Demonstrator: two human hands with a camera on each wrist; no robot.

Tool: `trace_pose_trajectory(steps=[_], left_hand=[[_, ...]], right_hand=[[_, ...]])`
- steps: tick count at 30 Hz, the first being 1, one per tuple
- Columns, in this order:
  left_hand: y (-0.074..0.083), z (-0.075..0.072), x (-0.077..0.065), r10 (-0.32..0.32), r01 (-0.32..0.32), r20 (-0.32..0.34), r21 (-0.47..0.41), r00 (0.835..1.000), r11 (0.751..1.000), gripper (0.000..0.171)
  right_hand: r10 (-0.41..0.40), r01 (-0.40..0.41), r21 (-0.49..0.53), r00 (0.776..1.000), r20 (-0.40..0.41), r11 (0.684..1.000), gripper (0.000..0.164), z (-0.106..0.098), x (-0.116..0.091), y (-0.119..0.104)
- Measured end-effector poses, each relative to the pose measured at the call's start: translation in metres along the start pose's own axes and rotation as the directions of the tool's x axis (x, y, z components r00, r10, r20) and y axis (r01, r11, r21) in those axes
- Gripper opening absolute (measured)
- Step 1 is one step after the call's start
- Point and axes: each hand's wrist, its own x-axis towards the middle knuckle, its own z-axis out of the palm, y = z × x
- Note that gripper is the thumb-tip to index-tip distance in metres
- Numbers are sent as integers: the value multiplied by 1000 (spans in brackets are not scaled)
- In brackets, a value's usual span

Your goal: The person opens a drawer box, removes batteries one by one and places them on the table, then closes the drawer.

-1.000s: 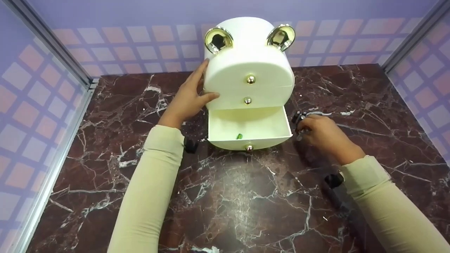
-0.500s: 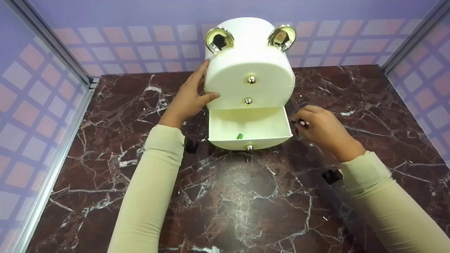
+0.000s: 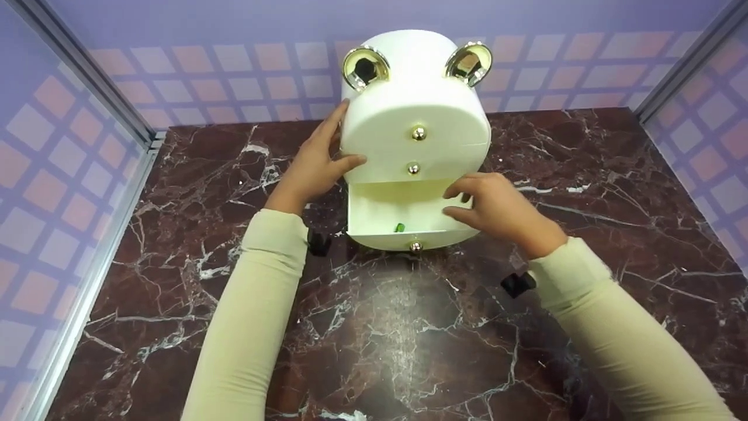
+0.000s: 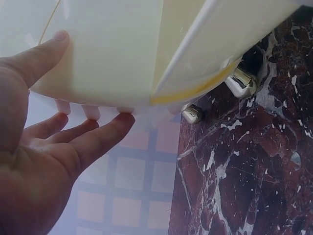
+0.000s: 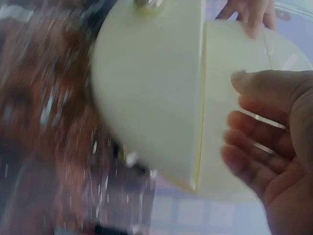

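A white cabinet point(image 3: 415, 82) with rounded sides and round gold knobs stands at the back of the table. Its bottom drawer point(image 3: 383, 241) is pulled out; inside, near the front wall, lies a small green item point(image 3: 400, 227), too small to identify. My left hand point(image 3: 312, 166) rests on the cabinet's left side, thumb on the front face and fingers spread along the side. Over the drawer's right part hovers my right hand point(image 3: 499, 210), fingers loosely bent, thumb apart, nothing visible between them. In the right wrist view, small dark and shiny things point(image 5: 131, 159) lie beside the drawer, blurred.
Two gold-rimmed, ear-like pieces point(image 3: 469, 63) stick up from the cabinet top. Behind it rises a purple wall point(image 3: 234, 23) with a pink and white tile pattern, and side panels flank the dark marbled tabletop point(image 3: 362, 333).
My right hand has moved left, from the dark things beside the drawer to above the drawer, and its fingers have parted. My left hand and the cabinet stay put.
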Motion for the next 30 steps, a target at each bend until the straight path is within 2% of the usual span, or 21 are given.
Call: trace_pose_trajectory(steps=[5, 10, 18, 20, 25, 30], left_hand=[[0, 1, -1, 8, -8, -7, -12, 1000, 1000, 94], [-1, 1, 0, 15, -16, -8, -22, 1000, 1000, 94], [-2, 1, 0, 46, -46, -5, -16, 999, 999, 94], [-2, 1, -1, 47, -47, -6, -17, 999, 999, 94], [-2, 0, -1, 38, -38, -10, -20, 999, 999, 94], [-3, 1, -2, 35, -35, -12, -30, 999, 999, 93]], right_hand=[[81, -89, 72, 991, 110, 993, 24, 8, 15, -8], [143, -163, 78, 966, 215, 984, 25, 14, 29, -10], [259, -299, 44, 884, 390, 953, 35, 25, 45, -10], [266, -309, 39, 872, 412, 950, 31, 28, 48, -9], [222, -272, 44, 858, 464, 961, 19, 38, 53, -7], [190, -238, 28, 835, 517, 971, 17, 48, 58, -8]])
